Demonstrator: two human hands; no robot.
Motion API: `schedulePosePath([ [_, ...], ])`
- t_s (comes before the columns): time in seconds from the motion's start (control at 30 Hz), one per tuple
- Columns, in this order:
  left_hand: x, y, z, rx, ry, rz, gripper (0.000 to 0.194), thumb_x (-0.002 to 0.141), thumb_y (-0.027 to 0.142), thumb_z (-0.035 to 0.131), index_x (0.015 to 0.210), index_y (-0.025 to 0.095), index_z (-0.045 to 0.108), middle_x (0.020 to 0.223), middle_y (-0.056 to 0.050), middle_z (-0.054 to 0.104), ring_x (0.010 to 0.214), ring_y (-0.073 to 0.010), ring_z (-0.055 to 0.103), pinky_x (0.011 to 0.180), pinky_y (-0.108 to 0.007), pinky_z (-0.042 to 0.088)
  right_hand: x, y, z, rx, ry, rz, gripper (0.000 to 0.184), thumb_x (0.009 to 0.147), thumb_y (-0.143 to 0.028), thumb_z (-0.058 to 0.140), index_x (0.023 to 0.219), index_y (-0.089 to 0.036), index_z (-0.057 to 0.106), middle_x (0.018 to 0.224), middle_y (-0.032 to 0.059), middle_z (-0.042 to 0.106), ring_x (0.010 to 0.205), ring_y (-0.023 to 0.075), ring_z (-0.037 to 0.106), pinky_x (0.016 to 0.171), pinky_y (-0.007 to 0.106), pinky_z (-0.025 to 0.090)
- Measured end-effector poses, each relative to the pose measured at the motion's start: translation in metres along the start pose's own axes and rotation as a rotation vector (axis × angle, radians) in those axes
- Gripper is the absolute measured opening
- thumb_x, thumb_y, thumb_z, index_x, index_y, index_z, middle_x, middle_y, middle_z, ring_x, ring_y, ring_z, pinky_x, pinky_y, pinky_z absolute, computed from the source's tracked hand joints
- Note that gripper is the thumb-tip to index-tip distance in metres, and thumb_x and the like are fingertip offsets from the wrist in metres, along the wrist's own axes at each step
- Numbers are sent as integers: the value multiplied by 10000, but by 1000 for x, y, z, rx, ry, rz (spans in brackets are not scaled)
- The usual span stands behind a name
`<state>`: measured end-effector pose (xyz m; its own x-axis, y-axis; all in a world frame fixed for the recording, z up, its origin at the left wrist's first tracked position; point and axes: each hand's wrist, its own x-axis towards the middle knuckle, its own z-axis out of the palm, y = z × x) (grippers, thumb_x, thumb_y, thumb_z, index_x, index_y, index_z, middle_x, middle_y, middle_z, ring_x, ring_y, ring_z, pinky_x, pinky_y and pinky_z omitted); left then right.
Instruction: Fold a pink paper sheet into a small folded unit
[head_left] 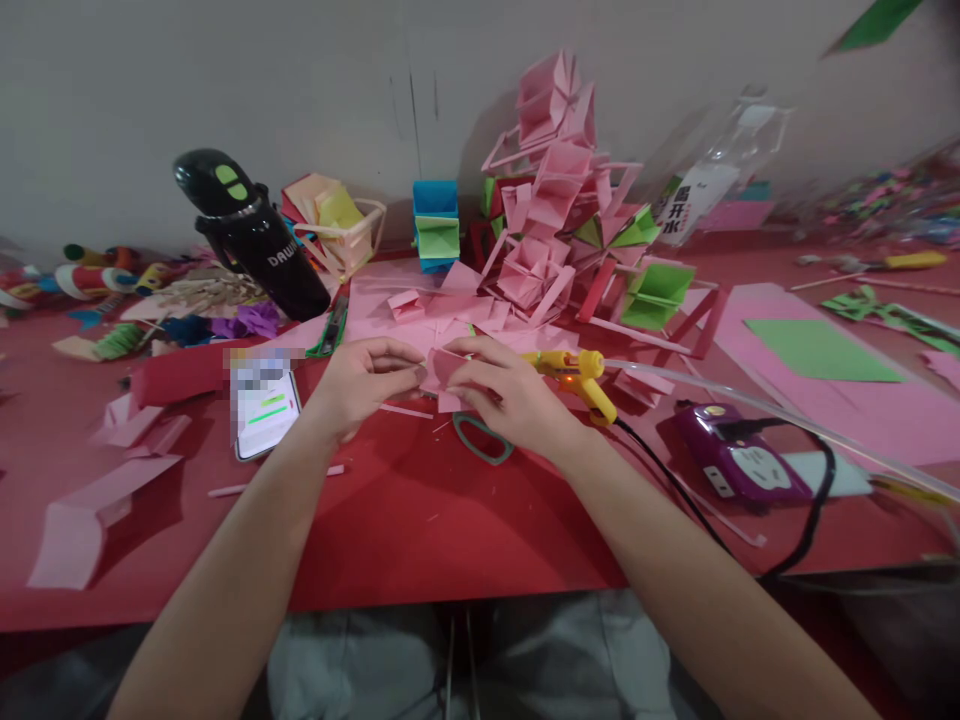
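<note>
Between my two hands, over the middle of the red table, is a small piece of pink paper point(444, 368). My left hand point(369, 380) pinches its left side, with the fingertips closed on it. From the other side my right hand point(504, 388) grips the same paper, and its fingers cover part of it. Just right of that hand lies a yellow glue gun point(574, 372) with a small orange light and a clear glue stick in its back. The grey-green handle of a pair of scissors point(484, 440) rests below my right hand.
A phone point(264, 410) lies left of my left arm. At the back stand a black bottle point(259, 235), a blue and green paper piece point(436, 228) and a tall pile of pink paper models point(551, 185). A purple power socket point(739, 455) with a black cord sits at right.
</note>
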<state>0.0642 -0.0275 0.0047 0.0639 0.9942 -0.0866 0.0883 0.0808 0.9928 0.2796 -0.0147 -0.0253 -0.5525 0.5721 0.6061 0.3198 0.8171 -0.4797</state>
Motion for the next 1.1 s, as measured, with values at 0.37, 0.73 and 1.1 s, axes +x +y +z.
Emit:
schedulePosePath([
  [0.37,-2,5,5,124,-22,86,233,637,227,835,816,145,710,759,-39,753,700,-192,737,713,-318,621,-1,1,4,-24,33,21,151,966,-256,547,998,-237,694,1303,111,578,1252,236,556,1059,471,465],
  [0.73,-4,2,5,167,-86,134,277,650,316,860,827,167,708,812,-51,768,758,-218,750,732,-339,634,-1,-2,5,5,50,61,81,933,-241,589,959,-226,665,1322,124,561,1321,264,512,1083,501,445],
  [1.1,-3,-4,4,188,-130,153,253,675,275,838,867,174,709,832,-48,764,796,-199,743,773,-323,624,0,-1,6,1,30,99,93,920,-201,589,994,-229,637,1281,115,581,1352,270,486,1097,511,431],
])
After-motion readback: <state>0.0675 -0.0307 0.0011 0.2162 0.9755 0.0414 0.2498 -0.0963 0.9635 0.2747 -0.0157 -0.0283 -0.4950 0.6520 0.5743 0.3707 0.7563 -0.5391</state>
